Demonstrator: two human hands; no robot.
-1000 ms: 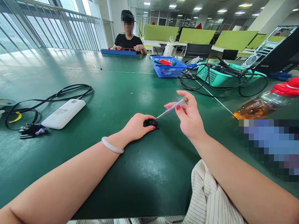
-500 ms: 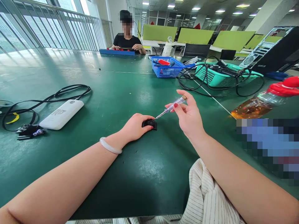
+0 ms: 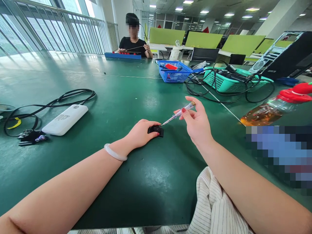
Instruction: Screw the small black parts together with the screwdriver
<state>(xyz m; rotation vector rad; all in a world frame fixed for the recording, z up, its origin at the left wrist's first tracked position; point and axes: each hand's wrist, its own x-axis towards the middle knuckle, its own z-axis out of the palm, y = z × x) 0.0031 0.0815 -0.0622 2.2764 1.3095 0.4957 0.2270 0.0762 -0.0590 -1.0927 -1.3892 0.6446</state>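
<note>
Between the thumb and forefinger of my left hand (image 3: 142, 133) is a small black block-like part (image 3: 157, 129), pressed against the green table (image 3: 117, 107). What kind of part it is I cannot make out. A screwdriver (image 3: 179, 113) with a clear handle and a thin metal shaft is in my right hand (image 3: 198, 122), pinched by thumb and fingers, with the forefinger over its end cap. The shaft slants down to the left, and its tip meets the top of the black part near my left forefinger.
On the left lie a white power bank (image 3: 65, 119) and a looped black cable (image 3: 60, 97). Farther back stand a blue basket (image 3: 175, 75), a green basket (image 3: 219, 82) with cables, and a computer case (image 3: 287, 53). A red-capped bottle (image 3: 265, 112) lies right. Across the table sits a person (image 3: 133, 42).
My hands, the screwdriver and the black part stay almost in place, while the view shifts slightly. The person across the table has raised one hand with a thin stick-like thing.
</note>
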